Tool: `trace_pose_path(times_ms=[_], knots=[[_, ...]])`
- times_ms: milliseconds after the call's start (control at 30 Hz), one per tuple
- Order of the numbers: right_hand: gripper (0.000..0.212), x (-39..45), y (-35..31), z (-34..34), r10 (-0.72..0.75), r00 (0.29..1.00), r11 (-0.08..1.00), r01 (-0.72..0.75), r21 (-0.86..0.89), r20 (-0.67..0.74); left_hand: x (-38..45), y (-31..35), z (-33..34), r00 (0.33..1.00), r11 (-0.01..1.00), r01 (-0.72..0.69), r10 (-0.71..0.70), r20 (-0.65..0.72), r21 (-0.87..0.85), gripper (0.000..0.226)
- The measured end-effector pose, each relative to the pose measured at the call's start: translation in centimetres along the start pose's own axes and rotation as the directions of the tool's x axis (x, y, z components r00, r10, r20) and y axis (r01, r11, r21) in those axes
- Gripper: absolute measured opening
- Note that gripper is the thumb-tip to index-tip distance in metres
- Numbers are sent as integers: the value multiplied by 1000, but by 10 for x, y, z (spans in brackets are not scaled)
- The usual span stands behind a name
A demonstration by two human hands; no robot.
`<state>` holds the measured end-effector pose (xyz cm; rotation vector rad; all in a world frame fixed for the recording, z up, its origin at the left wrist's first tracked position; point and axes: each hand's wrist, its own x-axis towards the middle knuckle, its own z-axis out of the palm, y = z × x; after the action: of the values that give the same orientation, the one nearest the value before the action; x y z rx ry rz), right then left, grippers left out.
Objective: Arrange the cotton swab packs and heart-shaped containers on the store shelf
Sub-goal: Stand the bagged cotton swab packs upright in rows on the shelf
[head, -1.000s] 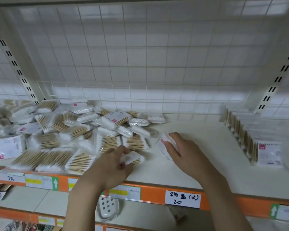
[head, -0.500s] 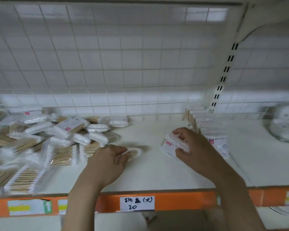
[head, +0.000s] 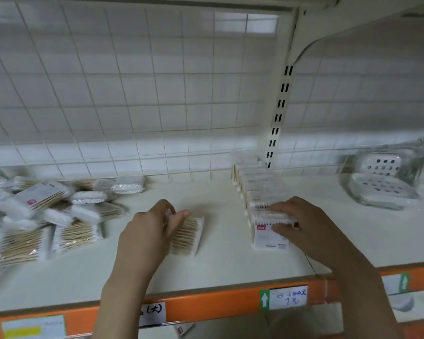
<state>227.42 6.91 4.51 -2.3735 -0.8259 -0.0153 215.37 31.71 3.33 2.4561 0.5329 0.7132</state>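
Labels first: the white tag (head: 288,297) on the orange shelf edge (head: 206,307) is handwritten, we read "7元" on the lower line, upper line smeared. The tag left of it (head: 152,313) shows only "(大)", the rest sits behind the left forearm. A yellow-and-white label (head: 33,326) at far left is unreadable.

Our left hand (head: 147,231) pinches a pack of wooden-stick swabs (head: 186,234) by its near end, thumb and fingers curled on the wrapper; the pack lies flat on the shelf board (head: 218,196), mid-shelf, between the loose pile and the row.

Our right hand (head: 304,226) grips the front pack (head: 269,237) of the upright row of packs (head: 255,184), fingers curled over its top edge. That pack's face has a small red brand square, with text too small to read.

The loose heap of packs (head: 42,216) at left is motion-blurred and cut off by the frame edge; one pack shows a red mark.

At far right are clear containers with dotted white inserts (head: 382,189), blurred, so we can't confirm their shape.
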Motion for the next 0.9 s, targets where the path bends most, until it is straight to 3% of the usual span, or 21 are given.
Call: trace_pose_path(times_ms=[200, 333, 567, 667, 900], knots=[[34, 8, 16, 5, -12, 999, 992, 7, -124, -35, -3, 8, 4, 1000, 999, 4, -3, -22, 46, 32], [34, 11, 18, 6, -35, 999, 989, 30, -145, -33, -3, 13, 7, 998, 997, 39, -42, 41, 64, 34], [36, 13, 18, 4, -25, 999, 987, 20, -157, -33, -7, 17, 10, 956, 995, 99, -103, 274, 30, 88], [40, 12, 15, 3, -17, 999, 981, 11, -192, -33, -7, 17, 11, 947, 995, 96, -97, 307, 20, 101], [50, 13, 7, 0, -42, 996, 959, 17, -282, -84, -2, 17, 9, 977, 995, 82, -69, 202, -57, 81]])
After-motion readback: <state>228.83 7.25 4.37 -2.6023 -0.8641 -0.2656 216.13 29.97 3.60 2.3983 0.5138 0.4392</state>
